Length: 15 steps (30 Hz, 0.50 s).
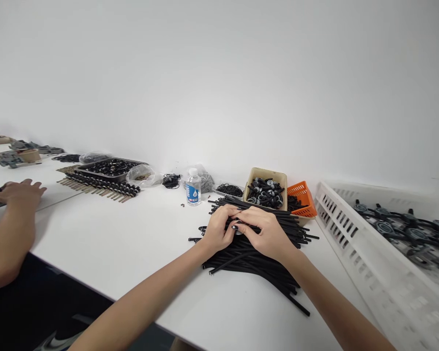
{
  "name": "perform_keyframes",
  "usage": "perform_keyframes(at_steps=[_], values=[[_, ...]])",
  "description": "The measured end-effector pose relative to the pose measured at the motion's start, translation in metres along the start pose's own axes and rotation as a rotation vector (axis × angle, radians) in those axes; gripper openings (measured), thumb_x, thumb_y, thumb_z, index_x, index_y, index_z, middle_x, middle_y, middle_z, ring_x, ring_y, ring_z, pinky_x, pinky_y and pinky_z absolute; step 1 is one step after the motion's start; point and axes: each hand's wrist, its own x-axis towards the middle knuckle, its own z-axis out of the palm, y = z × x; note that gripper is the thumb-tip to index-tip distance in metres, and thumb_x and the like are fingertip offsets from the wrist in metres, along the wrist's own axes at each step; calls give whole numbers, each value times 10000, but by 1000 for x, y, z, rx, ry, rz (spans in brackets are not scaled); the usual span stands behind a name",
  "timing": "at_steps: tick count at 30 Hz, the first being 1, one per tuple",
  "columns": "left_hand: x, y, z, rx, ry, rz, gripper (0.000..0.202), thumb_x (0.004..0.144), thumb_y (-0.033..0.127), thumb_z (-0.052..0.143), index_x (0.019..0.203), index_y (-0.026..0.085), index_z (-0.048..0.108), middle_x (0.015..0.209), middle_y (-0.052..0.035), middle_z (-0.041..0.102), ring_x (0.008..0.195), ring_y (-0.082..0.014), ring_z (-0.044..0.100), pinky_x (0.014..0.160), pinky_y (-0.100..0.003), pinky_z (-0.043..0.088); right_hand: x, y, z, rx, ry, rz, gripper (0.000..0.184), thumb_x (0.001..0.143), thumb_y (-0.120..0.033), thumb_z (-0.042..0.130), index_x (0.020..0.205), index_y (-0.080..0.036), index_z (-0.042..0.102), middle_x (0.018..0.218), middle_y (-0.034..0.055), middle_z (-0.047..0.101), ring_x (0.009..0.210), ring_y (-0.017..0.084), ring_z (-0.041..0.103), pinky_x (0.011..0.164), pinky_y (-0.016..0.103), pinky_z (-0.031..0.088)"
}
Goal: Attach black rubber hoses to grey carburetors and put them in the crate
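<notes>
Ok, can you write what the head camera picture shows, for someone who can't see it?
Both hands, left hand and right hand, meet over a pile of black sticks on a white table. Behind sit a water bottle and a tan box of black parts.

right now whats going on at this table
A person's left hand and right hand rest together on a pile of black rods on the white table, pinching something small between the fingertips. Behind it stand a beige bin of black fittings, an orange basket and a water bottle. At far left, a co-worker's hand lies on the table.
</notes>
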Motion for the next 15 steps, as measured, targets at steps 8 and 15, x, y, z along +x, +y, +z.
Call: perform_keyframes(at_steps=[8, 15], values=[[1, -1, 0, -10, 30, 40, 197, 926, 207, 456, 1096, 195, 555, 912, -75, 635, 849, -200, 617, 730, -333, 505, 1, -3, 0, 63, -20, 14, 148, 912, -165, 591, 989, -192, 713, 943, 53, 736, 857, 185, 642, 791, 340, 539], [2, 1, -1, 44, 40, 90, 198, 924, 176, 454, 1093, 198, 555, 938, -82, 647, 843, -191, 628, 700, -319, 520, 0, -3, -2, 29, -10, -28, 136, 905, -157, 610, 978, -183, 721, 890, 51, 730, 794, 175, 624, 734, 325, 535]])
